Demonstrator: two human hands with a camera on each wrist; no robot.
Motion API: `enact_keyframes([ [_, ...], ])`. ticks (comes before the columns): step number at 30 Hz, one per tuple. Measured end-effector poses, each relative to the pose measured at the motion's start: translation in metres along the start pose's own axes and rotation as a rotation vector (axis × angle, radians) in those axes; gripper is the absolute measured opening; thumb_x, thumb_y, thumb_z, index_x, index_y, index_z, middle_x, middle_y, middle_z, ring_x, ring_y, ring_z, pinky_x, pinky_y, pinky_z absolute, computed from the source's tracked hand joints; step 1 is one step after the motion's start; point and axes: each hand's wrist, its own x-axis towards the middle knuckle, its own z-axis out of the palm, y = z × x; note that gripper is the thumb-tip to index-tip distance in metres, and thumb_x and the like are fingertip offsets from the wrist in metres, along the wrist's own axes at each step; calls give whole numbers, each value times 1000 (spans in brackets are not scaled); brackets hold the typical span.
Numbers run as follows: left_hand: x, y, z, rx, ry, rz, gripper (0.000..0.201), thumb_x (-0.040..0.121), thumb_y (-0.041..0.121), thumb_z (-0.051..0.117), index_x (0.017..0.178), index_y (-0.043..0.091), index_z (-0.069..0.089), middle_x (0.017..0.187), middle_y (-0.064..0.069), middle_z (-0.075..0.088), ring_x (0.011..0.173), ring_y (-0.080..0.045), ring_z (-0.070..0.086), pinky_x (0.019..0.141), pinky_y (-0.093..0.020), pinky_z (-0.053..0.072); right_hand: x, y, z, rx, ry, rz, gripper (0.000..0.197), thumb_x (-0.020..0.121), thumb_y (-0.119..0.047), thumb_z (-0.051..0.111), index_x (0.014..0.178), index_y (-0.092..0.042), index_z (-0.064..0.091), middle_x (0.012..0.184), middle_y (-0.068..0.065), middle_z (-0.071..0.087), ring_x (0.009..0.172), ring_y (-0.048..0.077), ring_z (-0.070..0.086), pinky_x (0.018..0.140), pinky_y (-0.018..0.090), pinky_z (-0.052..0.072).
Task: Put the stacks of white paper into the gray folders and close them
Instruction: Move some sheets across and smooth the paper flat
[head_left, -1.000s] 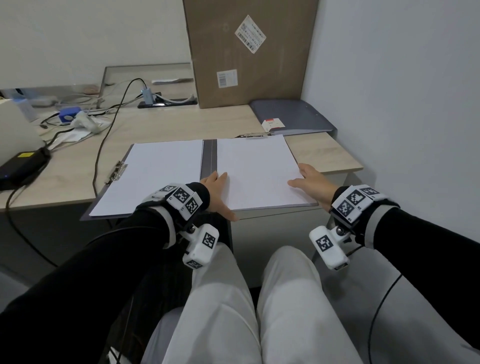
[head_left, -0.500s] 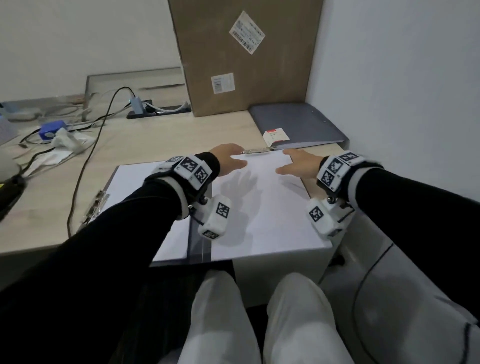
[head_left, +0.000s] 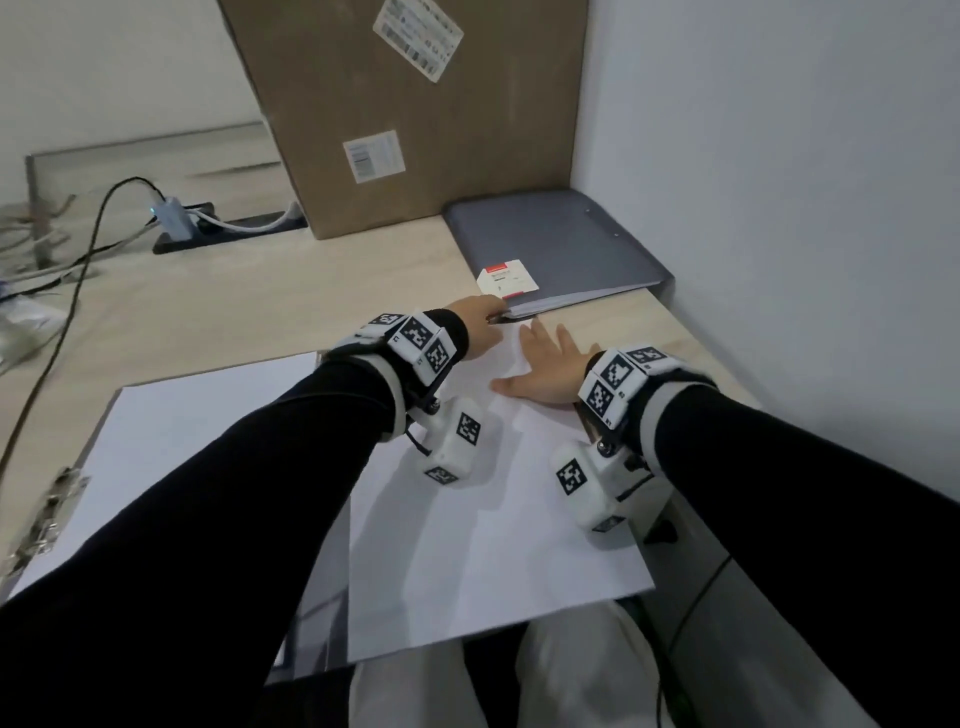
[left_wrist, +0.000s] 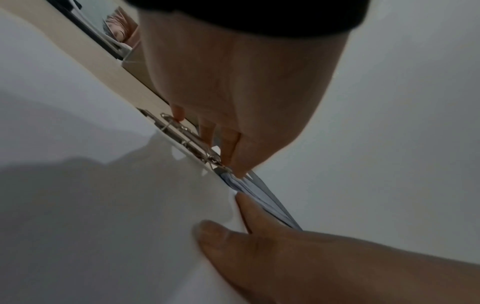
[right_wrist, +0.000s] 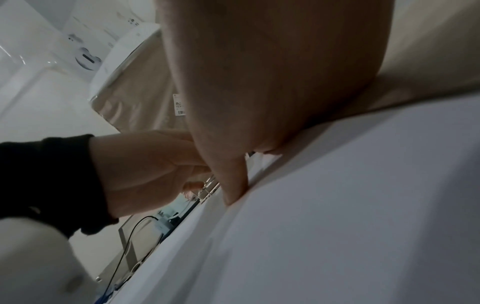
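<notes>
An open gray folder lies on the desk with a white paper stack on each half: the left stack and the right stack. My left hand is at the far edge of the right stack, fingers curled on the metal clip there. My right hand lies flat on the top of the right stack, beside the left hand, and a fingertip presses the paper down. A second gray folder lies closed at the back right with paper inside.
A tall cardboard box stands behind the folders. The wall runs close along the right. Cables and a power hub sit at the back left. The left half's clip juts out at the folder's left edge.
Both hands have moved from the near edge of the right stack to its far edge. The left hand now holds the clip and the right hand lies flat beside it.
</notes>
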Motion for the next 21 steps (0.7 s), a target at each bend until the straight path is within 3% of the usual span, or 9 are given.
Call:
enact_keyframes([
  [5,13,-1,1,9,77,-4,43,90,22,54,133,17,51,137,-7,54,126,-28,48,108,-33,37,1,-1,-1,19,-2,7,90,91,-59,39,152,-15,-9,161,-1,-16,148,25,-16,118,44,-4],
  [11,14,-6,-7,39,144,10,37,88,39,54,123,29,60,130,-3,57,122,-28,50,105,-42,39,2,-3,0,56,-5,27,90,90,-58,41,153,-17,-9,160,-4,-16,148,24,-18,118,45,-4],
  [18,-7,-32,-36,51,279,15,26,89,29,49,112,30,63,120,9,64,118,-18,56,106,-38,39,1,-1,-2,56,-35,28,90,90,-60,39,153,-18,-9,160,-5,-17,148,24,-18,118,47,-4],
  [21,-21,-53,-46,185,315,-67,29,91,24,45,112,32,63,130,9,60,126,-20,50,110,-37,32,1,-1,-2,73,-34,25,90,90,-59,41,153,-17,-9,160,-4,-17,148,25,-18,118,47,-3],
])
